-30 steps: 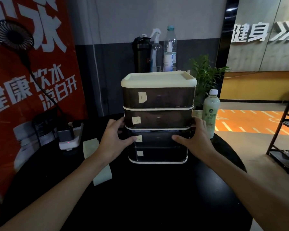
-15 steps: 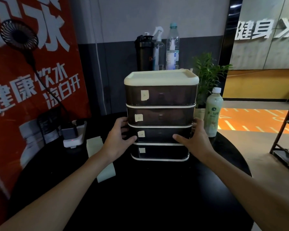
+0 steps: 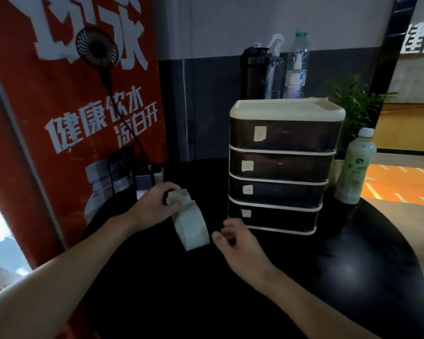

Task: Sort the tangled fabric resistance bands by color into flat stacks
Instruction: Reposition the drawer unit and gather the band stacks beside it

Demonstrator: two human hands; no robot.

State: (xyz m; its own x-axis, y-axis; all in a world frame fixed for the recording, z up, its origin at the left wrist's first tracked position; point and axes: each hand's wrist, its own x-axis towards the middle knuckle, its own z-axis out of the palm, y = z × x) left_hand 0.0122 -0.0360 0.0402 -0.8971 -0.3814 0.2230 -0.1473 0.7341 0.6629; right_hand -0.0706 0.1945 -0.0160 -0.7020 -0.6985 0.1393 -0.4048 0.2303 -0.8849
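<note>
A pale, light-coloured fabric band lies in a folded strip on the round black table, left of the drawer unit. My left hand grips its far end, fingers curled round the bunched fabric. My right hand hovers just right of the band's near end, fingers loosely curled and holding nothing. A dark four-drawer plastic unit with a cream lid and paper labels stands behind it, all drawers closed. No other bands show.
A pale green bottle and a potted plant stand right of the drawers. Behind them are a black flask, a spray bottle and a water bottle. A power strip and a small fan sit by the red banner.
Both hands have left the sides of the drawer unit. My left hand moved left and took hold of the pale band; my right hand dropped towards the band's near end. The view shifted left.
</note>
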